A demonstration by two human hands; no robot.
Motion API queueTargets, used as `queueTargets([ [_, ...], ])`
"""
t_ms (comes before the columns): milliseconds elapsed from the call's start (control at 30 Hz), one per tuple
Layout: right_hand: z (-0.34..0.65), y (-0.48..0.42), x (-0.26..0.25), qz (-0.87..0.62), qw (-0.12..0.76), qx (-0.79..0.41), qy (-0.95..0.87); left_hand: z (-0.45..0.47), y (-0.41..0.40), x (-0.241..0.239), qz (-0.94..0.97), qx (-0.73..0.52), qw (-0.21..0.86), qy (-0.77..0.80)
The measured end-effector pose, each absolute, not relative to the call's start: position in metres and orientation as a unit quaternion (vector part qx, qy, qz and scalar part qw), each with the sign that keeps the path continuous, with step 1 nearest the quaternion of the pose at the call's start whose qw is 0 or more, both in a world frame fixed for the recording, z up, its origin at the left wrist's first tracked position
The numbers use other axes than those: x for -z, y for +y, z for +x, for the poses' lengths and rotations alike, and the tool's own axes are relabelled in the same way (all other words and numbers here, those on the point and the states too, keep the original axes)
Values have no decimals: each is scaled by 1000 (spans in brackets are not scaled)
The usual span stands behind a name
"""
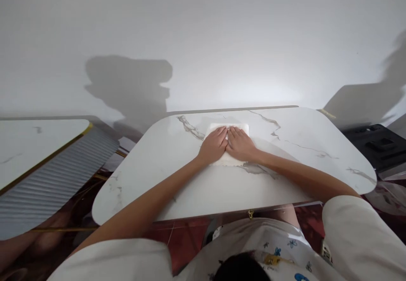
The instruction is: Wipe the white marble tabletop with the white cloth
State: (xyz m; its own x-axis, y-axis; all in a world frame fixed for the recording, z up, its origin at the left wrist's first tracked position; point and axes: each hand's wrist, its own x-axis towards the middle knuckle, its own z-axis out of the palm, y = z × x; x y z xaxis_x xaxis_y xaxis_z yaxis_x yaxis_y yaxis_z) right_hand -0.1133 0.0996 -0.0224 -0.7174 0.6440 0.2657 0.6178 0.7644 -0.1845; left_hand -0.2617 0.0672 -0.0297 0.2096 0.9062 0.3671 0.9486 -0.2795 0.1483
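Note:
A white squarish tissue [229, 160] with a jagged near edge lies flat on the marble-patterned tabletop [177, 188]. My left hand [214, 145] rests palm down on its left half, fingers stretched out and pointing away from me. Beside it, my right hand [240, 144] lies palm down on the right half, with its fingers also extended. The two hands touch or nearly touch at the thumbs, over the middle of the tissue. Whatever is under the palms is hidden.
A pale wall [206, 40] stands behind the table. To the left is another marble-topped table [41, 141] with a ribbed grey side [63, 184]. A black boxy object [377, 145] sits beyond the right edge. Red floor tiles [187, 238] show below.

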Motion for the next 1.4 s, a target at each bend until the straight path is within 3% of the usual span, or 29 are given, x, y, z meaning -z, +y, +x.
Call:
queueTargets([
  [367, -90, -11, 22, -268, 193, -62, -942, -240, -61, 34, -734, 174, 32, -656],
  [600, -33, -36, 21, -228, 194, -73, -951, -191, -96, 37, -751, 174, 23, -637],
  [1067, -20, 43, 21, -293, 170, -75, -938, -178, 0, 29, -768, 180, -25, -614],
  [1400, -67, 174, 13, -218, 137, -71, -964, -214, 111, 37, -721, 221, 65, -654],
])
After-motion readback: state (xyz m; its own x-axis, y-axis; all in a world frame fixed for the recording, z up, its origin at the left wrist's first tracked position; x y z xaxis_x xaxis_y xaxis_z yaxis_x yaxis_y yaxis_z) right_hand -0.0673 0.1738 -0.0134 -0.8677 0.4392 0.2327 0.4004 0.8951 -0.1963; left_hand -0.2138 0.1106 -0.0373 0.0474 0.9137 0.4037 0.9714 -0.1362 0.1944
